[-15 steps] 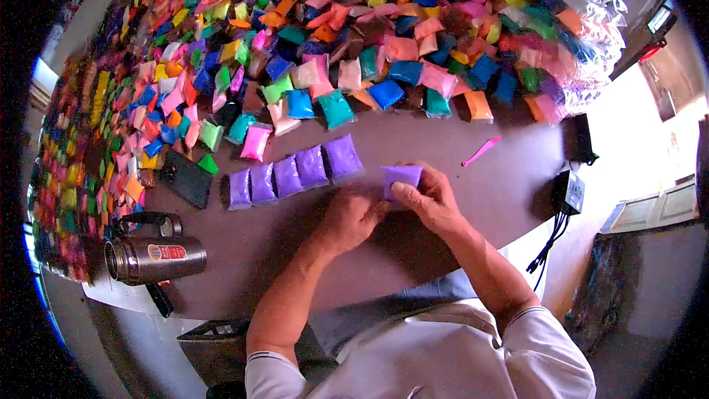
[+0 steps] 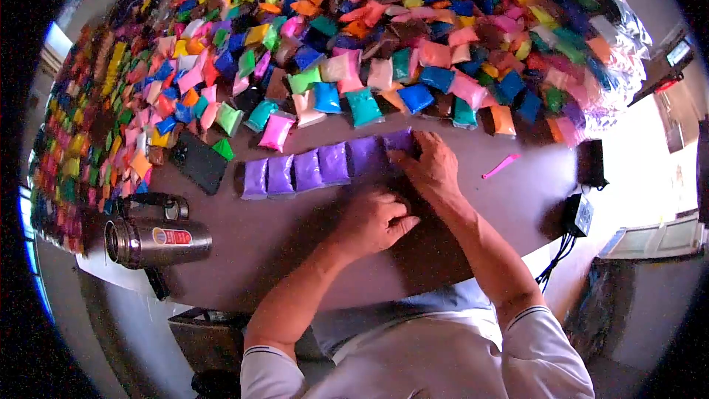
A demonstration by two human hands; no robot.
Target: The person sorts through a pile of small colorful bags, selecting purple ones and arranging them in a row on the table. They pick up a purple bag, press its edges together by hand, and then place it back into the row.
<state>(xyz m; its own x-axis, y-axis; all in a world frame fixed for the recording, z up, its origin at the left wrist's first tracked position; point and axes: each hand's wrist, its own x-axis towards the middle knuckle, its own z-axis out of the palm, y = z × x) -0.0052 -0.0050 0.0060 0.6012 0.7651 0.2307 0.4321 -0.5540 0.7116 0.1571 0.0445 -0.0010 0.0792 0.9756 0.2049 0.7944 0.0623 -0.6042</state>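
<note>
A row of several purple packets (image 2: 306, 170) lies on the brown table (image 2: 295, 266). At the row's right end, my right hand (image 2: 432, 166) grips one more purple packet (image 2: 397, 140), its thumb over the lower part and its fingers at the right edge. My left hand (image 2: 373, 223) rests just below the row with fingers curled and thumb pointing right; it holds nothing that I can see. A pink packet (image 2: 277, 131) lies above the row.
A big heap of coloured packets (image 2: 354, 37) covers the far side. A steel flask (image 2: 177, 242) lies at the left, below a black flat object (image 2: 198, 162). At the right are a pink stick (image 2: 501, 166) and a black box with cables (image 2: 578, 214).
My right hand has carried the purple packet up to the right end of the row. My left hand has come away from that packet. The whole view has shifted slightly.
</note>
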